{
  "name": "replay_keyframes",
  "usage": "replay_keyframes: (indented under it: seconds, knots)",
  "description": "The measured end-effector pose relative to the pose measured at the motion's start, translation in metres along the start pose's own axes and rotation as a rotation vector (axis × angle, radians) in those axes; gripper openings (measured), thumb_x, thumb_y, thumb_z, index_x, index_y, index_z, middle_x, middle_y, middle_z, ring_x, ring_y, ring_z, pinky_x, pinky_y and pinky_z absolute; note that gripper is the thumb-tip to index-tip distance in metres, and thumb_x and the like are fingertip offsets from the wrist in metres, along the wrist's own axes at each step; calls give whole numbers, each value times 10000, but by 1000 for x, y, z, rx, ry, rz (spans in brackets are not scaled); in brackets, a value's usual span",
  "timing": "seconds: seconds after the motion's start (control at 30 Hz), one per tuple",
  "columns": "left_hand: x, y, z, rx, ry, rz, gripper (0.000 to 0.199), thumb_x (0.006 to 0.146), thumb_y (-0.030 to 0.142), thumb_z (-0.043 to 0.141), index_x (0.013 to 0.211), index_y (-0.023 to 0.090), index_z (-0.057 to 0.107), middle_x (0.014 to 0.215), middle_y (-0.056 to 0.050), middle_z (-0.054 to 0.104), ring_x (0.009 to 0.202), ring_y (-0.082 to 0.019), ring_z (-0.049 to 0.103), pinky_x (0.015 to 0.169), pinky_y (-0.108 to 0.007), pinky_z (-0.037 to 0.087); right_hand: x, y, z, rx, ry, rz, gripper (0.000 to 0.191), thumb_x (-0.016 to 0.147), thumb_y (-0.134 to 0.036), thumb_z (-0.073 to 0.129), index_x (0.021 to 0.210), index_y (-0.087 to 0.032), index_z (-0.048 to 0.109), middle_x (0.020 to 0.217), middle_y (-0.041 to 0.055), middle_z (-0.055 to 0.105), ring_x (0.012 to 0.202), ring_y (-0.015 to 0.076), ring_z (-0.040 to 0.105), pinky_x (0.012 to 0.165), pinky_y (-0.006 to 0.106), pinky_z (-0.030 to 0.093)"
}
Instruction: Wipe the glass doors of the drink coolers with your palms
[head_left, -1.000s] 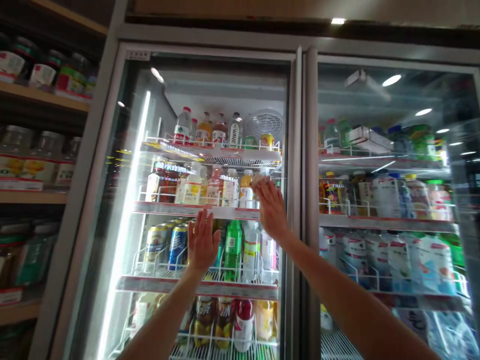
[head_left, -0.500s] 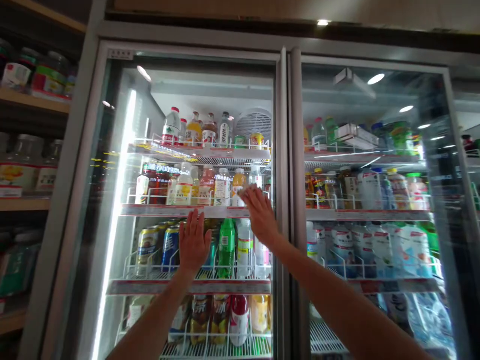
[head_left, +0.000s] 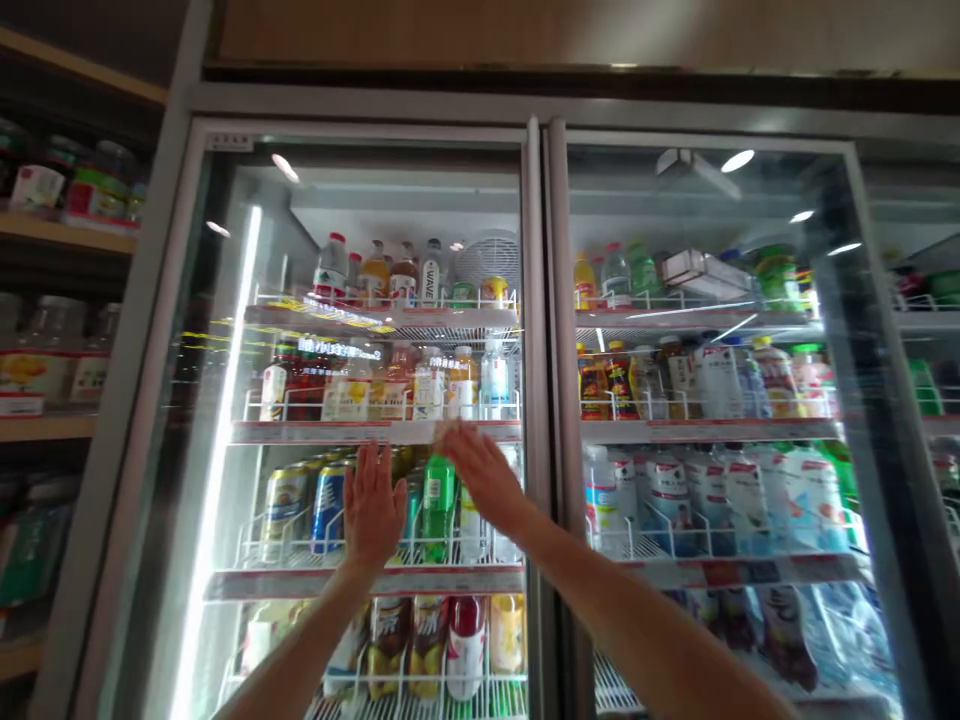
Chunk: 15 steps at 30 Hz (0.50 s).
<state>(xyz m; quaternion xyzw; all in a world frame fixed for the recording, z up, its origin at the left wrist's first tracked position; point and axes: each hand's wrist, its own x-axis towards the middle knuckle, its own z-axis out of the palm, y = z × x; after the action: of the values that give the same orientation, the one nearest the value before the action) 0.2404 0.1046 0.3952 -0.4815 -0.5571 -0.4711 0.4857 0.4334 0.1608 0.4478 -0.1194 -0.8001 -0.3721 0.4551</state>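
Observation:
My left hand (head_left: 373, 505) is flat against the glass door (head_left: 390, 185) of a lit drinks cooler, fingers up and slightly apart, with nothing in it. To its right, my right hand (head_left: 484, 478) lies against the same glass, fingers together and pointing up-left. A thin pale cloth (head_left: 448, 436) shows at its fingertips; the rest is hidden under the hand. Behind the glass, a green bottle (head_left: 438, 500) stands between my hands and blue cans (head_left: 328, 508) are left of my left hand.
A second glass door (head_left: 705, 210) with bottles behind it is on the right. Two vertical door handles (head_left: 546, 300) run between the doors. At the far left, an open wooden shelf (head_left: 67, 232) holds bottles and jars.
My right hand has moved down and left over the glass with the cloth, closer to my left hand. My left hand stays flat on the glass. The view has shifted slightly.

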Motion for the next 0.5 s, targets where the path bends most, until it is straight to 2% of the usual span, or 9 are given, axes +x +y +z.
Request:
replay_keyframes:
  seconds: [0.1,0.17,0.2,0.27,0.37,0.43,0.5]
  knots:
    - [-2,6,-2,-31,5,-32,524,916,330,338,1418,185,303,1484,-148,324,1404,-264,226,1124,-523,205,-40,-32,-1,67,-54,-232,410,921,-138,408,1324,-135,478,1396,66,487,1377,187,294,1074,338,375]
    - [6,20,-2,-76,42,-63,515,916,334,346,1410,190,316,1479,-157,329,1400,-274,234,1117,-536,212,-48,-27,-20,70,-4,-225,392,929,-160,403,1309,-162,501,1390,36,494,1372,178,301,1076,316,380]
    - [12,33,-2,-110,64,-66,512,917,332,348,1409,194,314,1480,-156,327,1400,-273,236,1115,-536,220,-47,-14,-35,65,59,-170,404,930,-152,391,1320,-177,493,1394,25,489,1377,176,291,1085,314,374]
    - [28,69,-3,-197,111,-27,509,920,317,350,1414,211,293,1493,-142,306,1401,-255,234,1116,-513,239,-41,29,-68,50,236,-5,467,928,-116,347,1383,-196,418,1420,29,453,1394,174,257,1109,334,351]
    - [49,144,-3,-325,165,123,514,921,272,354,1424,237,255,1509,-110,281,1410,-216,214,1131,-466,242,-42,107,-100,-7,476,253,577,915,-66,273,1466,-232,240,1461,57,381,1402,178,242,1121,398,332]
    - [56,198,2,-389,163,235,527,921,247,346,1434,240,222,1513,-101,275,1416,-203,195,1138,-455,238,-52,144,-99,-72,516,344,617,904,-51,247,1480,-260,176,1462,58,378,1403,184,242,1106,429,342]
    - [58,244,15,-440,137,309,547,924,247,337,1447,234,179,1520,-102,258,1420,-199,177,1136,-452,248,-65,162,-87,-130,421,310,608,904,-75,280,1476,-265,197,1447,49,409,1415,197,205,1103,447,328]
